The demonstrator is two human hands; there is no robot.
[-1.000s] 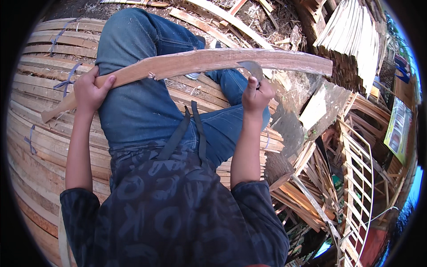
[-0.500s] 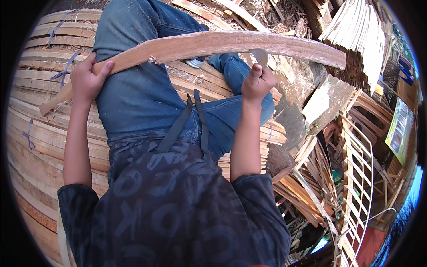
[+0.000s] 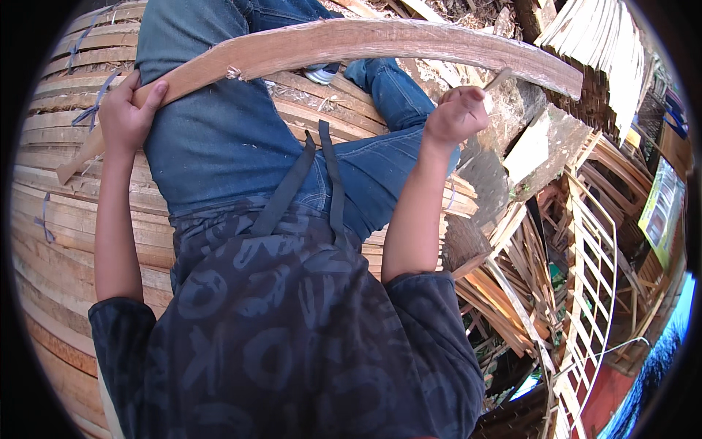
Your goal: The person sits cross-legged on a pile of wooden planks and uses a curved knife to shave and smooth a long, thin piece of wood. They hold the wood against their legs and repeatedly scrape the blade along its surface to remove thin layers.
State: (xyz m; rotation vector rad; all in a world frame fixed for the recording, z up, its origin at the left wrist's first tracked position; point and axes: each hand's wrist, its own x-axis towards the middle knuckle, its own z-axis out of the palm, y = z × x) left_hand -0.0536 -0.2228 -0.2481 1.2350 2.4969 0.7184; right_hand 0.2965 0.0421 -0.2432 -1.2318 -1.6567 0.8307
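A long wooden slat [image 3: 351, 41] lies slanting over my raised thigh and reaches out to the far right; it looks bowed in this view. My left hand [image 3: 126, 113] is wrapped round its left part, thumb on top. A small shaving curl [image 3: 233, 72] clings to the slat's near edge. My right hand [image 3: 457, 117] is closed in a fist on a knife, its handle hidden by the fingers. Only a narrow bit of the knife blade [image 3: 499, 78] shows, close to the slat's near edge towards its right end; I cannot tell if they touch.
Rows of wooden strips [image 3: 55, 223] tied with bluish cords lie under and beside me at left. A stone block [image 3: 486, 186] stands to my right, with bundled sticks [image 3: 504, 307] and a lattice frame [image 3: 589, 271] beyond. Pale slats [image 3: 596, 44] are stacked at far right.
My right hand and the knife have moved right along the slat, and the blade is now turned more edge-on. The slat and my left hand sit slightly higher and farther left in view.
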